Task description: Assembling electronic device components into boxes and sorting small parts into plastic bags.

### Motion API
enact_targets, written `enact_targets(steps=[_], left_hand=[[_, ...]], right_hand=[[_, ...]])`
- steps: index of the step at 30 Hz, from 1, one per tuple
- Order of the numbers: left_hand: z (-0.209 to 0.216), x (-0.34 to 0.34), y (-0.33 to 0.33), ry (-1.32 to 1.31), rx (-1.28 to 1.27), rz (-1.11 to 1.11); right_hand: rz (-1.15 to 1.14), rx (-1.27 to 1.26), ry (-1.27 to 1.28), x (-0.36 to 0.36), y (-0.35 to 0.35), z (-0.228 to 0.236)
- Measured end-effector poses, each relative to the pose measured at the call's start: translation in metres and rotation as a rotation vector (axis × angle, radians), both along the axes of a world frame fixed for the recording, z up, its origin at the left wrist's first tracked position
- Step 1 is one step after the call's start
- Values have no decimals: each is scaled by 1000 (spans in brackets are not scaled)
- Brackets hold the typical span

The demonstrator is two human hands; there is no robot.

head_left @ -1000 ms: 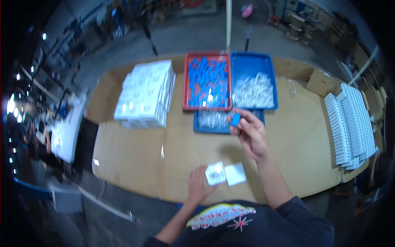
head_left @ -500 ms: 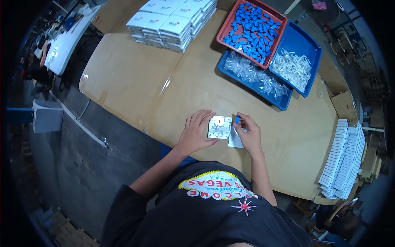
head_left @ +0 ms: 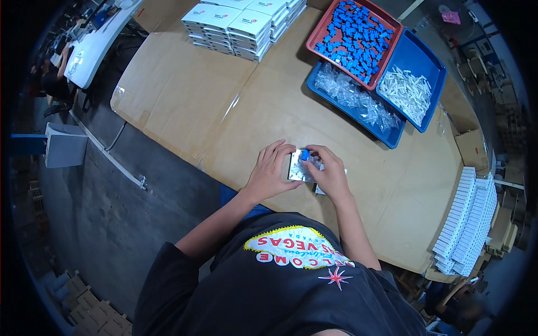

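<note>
A square, shiny white-and-silver piece (head_left: 297,172) lies in front of me near the table's close edge. Along its left side my left hand (head_left: 271,171) grips it, thumb at the lower corner and fingers at the upper one. My right hand (head_left: 329,172) pinches a small blue plastic part (head_left: 305,155) against the upper part of the square. Right fingers cover some of the square's right half. A flat white piece (head_left: 320,189) sticks out beneath my right hand, mostly hidden.
A red tray (head_left: 311,47) of small blue parts overlaps a blue tray (head_left: 358,126) of clear plastic bags. Beside them, another blue tray (head_left: 434,73) carries white slender pieces. White boxes (head_left: 246,25) are stacked at the back; white pieces (head_left: 462,224) line the right edge.
My right hand has moved left and slightly up, bringing the blue part from beside the square onto its upper area. My left hand stays on the square's left side.
</note>
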State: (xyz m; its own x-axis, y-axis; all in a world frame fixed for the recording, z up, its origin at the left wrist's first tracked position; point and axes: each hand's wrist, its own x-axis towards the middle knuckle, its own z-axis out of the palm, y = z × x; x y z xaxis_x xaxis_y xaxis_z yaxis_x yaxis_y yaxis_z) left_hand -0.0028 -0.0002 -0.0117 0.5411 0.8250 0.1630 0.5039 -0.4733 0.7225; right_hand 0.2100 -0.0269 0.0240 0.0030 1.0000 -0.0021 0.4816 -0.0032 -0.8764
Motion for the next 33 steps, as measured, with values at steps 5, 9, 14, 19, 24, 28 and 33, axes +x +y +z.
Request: enact_targets(steps=[5, 9, 14, 19, 24, 28, 33], left_hand=[[0, 2, 0, -19, -6, 3], [-1, 2, 0, -27, -21, 14], [-2, 1, 0, -34, -16, 18], [-2, 0, 3, -32, -13, 12], [-4, 2, 5, -31, -14, 3], [0, -1, 3, -20, -2, -27], [-3, -2, 3, -34, 65, -10]], right_hand=[[117, 219, -241, -5, 3, -6], [82, 236, -297, -14, 3, -9], [61, 220, -309, -18, 1, -17], [45, 219, -317, -20, 0, -23], [52, 271, -519, -26, -11, -22], [78, 153, -665, -28, -20, -13], [49, 86, -396, 23, -28, 3]])
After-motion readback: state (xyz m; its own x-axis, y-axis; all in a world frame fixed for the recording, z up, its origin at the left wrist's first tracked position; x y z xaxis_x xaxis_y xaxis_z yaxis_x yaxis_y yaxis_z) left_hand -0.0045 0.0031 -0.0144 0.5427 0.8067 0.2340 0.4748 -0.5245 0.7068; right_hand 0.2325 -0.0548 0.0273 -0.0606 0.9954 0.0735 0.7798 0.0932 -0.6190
